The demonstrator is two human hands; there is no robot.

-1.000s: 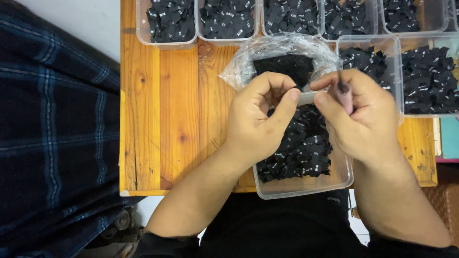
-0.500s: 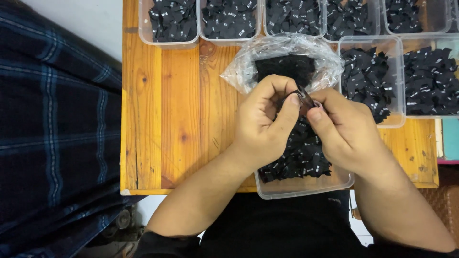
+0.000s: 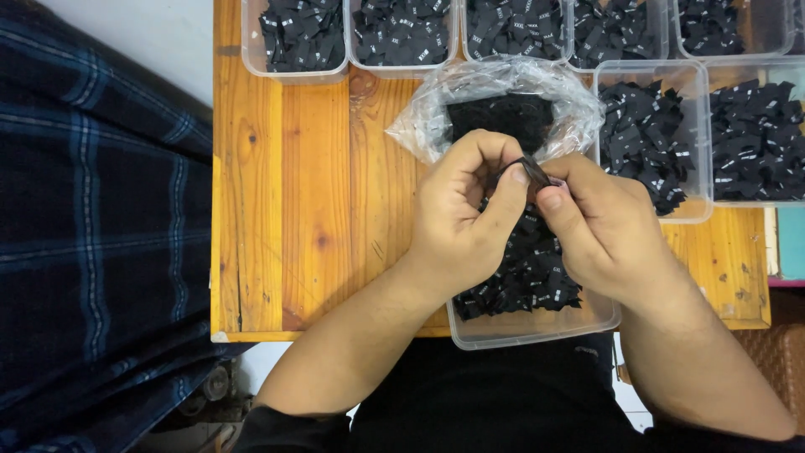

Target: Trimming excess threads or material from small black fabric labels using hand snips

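Both hands pinch one small black woven label [image 3: 530, 170] between thumb and fingertips — left hand [image 3: 466, 220] and right hand [image 3: 605, 231] meeting above a clear plastic tub [image 3: 537, 325] of limp black labels, apparently mid-fold — beside a crinkled clear bag [image 3: 503, 101] on the knotty pine table [image 3: 285, 193].

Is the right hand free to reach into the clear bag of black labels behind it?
Probably not yet: the right hand and left hand both pinch a small black label. The clear bag lies open just beyond.
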